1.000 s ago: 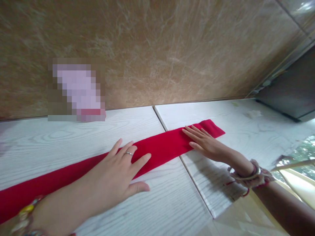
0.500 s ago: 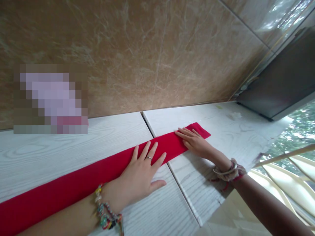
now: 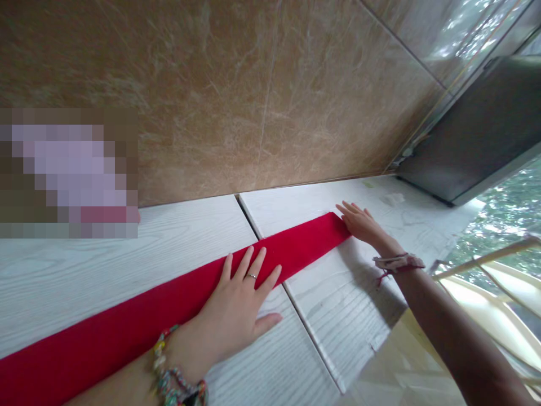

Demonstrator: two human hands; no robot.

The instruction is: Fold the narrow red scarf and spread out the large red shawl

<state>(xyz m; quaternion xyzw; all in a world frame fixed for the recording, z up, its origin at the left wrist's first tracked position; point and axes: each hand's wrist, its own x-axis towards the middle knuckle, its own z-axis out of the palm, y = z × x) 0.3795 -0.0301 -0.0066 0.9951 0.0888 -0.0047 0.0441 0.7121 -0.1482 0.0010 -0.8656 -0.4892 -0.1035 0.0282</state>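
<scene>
A long red strip of folded cloth (image 3: 169, 304) runs diagonally across the white wood-grain tabletop (image 3: 291, 332), from the lower left to the middle right. Over its middle lies my left hand (image 3: 236, 304), palm down with fingers spread; a ring and a beaded bracelet show on it. At the strip's far right end is my right hand (image 3: 359, 223), its fingers stretched out along the end edge. Neither hand grips the cloth. The strip looks flat and smooth.
A brown marbled tile wall (image 3: 203, 101) rises behind the tabletop, which has a gap between two panels. A dark grey boxy object (image 3: 477, 129) stands at the far right. Pale chair-like slats (image 3: 490, 299) are at the lower right. A blurred patch (image 3: 76, 169) covers something at left.
My right hand has slid right along the red cloth, from on top of it to its far end. My left hand stays at the same place on the strip. The view shifted slightly.
</scene>
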